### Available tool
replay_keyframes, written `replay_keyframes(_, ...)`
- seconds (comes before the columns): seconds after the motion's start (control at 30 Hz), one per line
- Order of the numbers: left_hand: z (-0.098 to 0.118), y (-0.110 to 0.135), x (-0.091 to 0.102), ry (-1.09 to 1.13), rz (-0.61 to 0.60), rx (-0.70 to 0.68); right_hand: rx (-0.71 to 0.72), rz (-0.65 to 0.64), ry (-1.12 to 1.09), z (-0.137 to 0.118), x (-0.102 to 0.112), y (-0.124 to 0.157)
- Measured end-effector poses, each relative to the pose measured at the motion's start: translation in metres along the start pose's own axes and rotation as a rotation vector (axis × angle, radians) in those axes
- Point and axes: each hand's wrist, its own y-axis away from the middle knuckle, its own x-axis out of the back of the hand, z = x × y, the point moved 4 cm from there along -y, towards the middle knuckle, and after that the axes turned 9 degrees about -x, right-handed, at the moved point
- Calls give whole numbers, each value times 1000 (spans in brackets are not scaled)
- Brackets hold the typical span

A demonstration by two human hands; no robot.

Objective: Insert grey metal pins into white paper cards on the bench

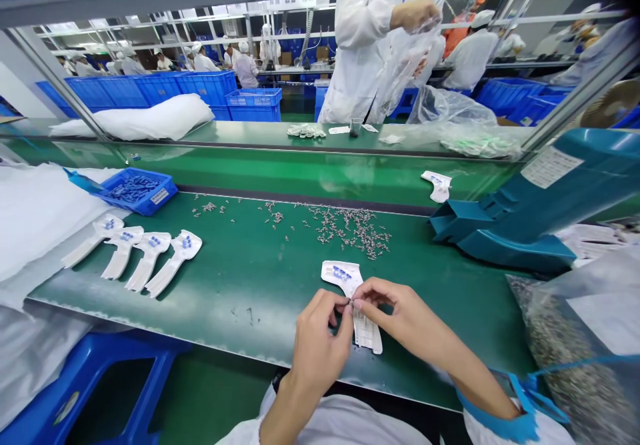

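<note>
My left hand (pixel 320 338) and my right hand (pixel 400 308) meet fingertip to fingertip, both pinched around a small metal part (pixel 351 302). Its exact kind is too small to make out. Directly beneath my fingers, a white pistol-shaped plastic shell (pixel 367 332) lies on the green table, with blue pieces (pixel 341 273) seated in its wide end. My fingers hide the shell's middle. Just beyond it, many small metal parts (pixel 350 228) are scattered on the tabletop. Several similar white shells (pixel 155 248) with blue pieces lie in a row at the left.
A blue bin (pixel 165 195) of small blue pieces stands at the back left. Teal chutes (pixel 530 198) and a clear bag of metal parts (pixel 575 365) flank the right. Another white shell (pixel 440 185) rests on the green conveyor (pixel 240 168). Across it, a co-worker (pixel 363 52) handles clear plastic.
</note>
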Motion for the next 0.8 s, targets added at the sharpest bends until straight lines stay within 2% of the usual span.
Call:
replay_keyframes(0.37,-1,0,-1,5,-25,30,14,36,141,-11,-1,6)
replay_keyframes(0.6,1,-1,0,7,-17,40,-66,-19,-56,1,-7,3)
replay_keyframes(0.8,1,-1,8,-70,0,16,-63,106,-40,2,5,6)
